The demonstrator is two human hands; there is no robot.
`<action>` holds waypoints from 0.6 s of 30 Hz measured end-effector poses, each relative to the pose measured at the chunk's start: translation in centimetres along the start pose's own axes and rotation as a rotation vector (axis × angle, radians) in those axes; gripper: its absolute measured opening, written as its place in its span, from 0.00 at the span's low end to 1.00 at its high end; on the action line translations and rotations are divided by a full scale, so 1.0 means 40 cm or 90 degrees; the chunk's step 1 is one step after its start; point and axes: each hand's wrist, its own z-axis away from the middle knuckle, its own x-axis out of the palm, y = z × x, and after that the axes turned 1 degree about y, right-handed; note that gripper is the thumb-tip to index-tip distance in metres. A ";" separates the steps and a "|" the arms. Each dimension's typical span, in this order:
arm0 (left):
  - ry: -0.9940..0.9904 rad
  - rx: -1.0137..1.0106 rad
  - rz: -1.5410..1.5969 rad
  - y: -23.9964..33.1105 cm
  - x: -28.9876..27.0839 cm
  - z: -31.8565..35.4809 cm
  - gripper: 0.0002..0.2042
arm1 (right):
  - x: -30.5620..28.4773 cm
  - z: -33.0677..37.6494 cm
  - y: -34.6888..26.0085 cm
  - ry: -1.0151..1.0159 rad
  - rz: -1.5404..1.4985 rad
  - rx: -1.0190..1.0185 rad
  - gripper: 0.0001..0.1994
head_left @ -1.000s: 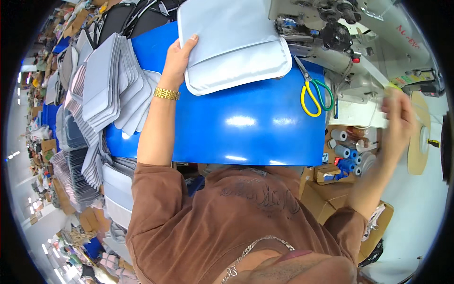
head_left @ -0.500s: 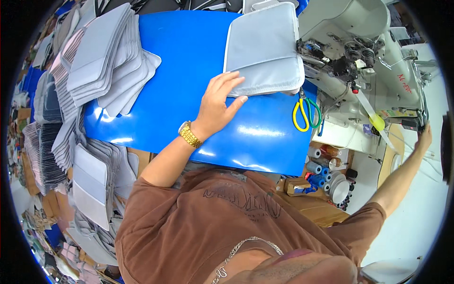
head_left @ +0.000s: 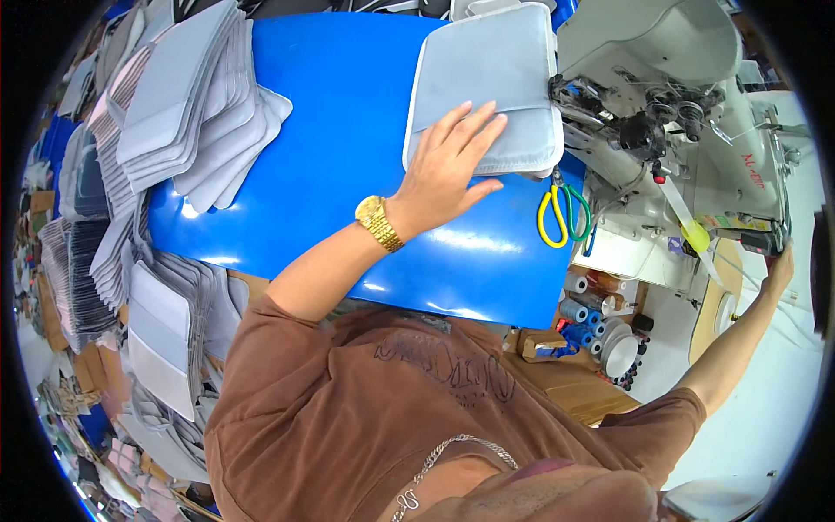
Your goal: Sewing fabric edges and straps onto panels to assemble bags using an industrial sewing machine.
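Nearest the camera is the person's brown shirt (head_left: pixel 417 409), with both forearms reaching away from it. The left hand (head_left: pixel 448 165) lies flat with fingers spread on the near edge of a grey padded fabric panel (head_left: pixel 487 83), pressing it against the blue counter (head_left: pixel 339 157); a gold wristwatch (head_left: pixel 379 223) sits on that wrist. The panel lies on the far right part of the counter, mostly beyond the left hand, its right edge pushed up against the head of the white sewing machine (head_left: pixel 678 113). The right hand (head_left: pixel 777 270) is well apart from the panel, stretched out to the far right end of the sewing machine, at its side; whether its fingers grip anything there cannot be told.

Just to the right of the left hand, between it and the sewing machine, a pair of scissors with yellow and green handles (head_left: pixel 561 213) lies on the counter. Below the sewing machine, thread spools (head_left: pixel 581 313) stand in a cluster. On the side of the counter away from the sewing machine, stacks of grey panels (head_left: pixel 187 104) lean over its edge, with more piled lower down.
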 end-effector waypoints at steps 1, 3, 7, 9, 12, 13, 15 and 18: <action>0.017 -0.001 -0.005 0.000 0.015 -0.010 0.33 | 0.014 0.009 0.025 -0.044 0.004 0.039 0.24; 0.028 -0.003 -0.007 -0.009 0.040 -0.027 0.34 | 0.059 0.059 0.121 0.082 -0.230 -0.098 0.23; 0.030 0.065 -0.073 -0.038 0.050 -0.055 0.29 | 0.049 0.052 0.203 0.040 -0.444 -0.042 0.22; 0.016 0.069 -0.089 -0.058 0.021 -0.055 0.29 | -0.001 0.001 0.170 -0.020 0.021 -0.207 0.22; -0.062 0.081 -0.172 -0.078 -0.032 -0.019 0.29 | -0.032 -0.047 0.119 -0.008 -0.068 -0.015 0.24; -0.066 0.088 -0.202 -0.085 -0.036 -0.008 0.28 | -0.026 -0.046 0.112 -0.006 -0.120 -0.046 0.25; -0.058 0.078 -0.198 -0.094 -0.023 0.008 0.28 | -0.014 -0.052 0.082 0.026 -0.181 -0.047 0.25; -0.048 0.063 -0.239 -0.106 0.016 0.006 0.27 | 0.003 -0.058 0.042 -0.075 -0.060 0.066 0.24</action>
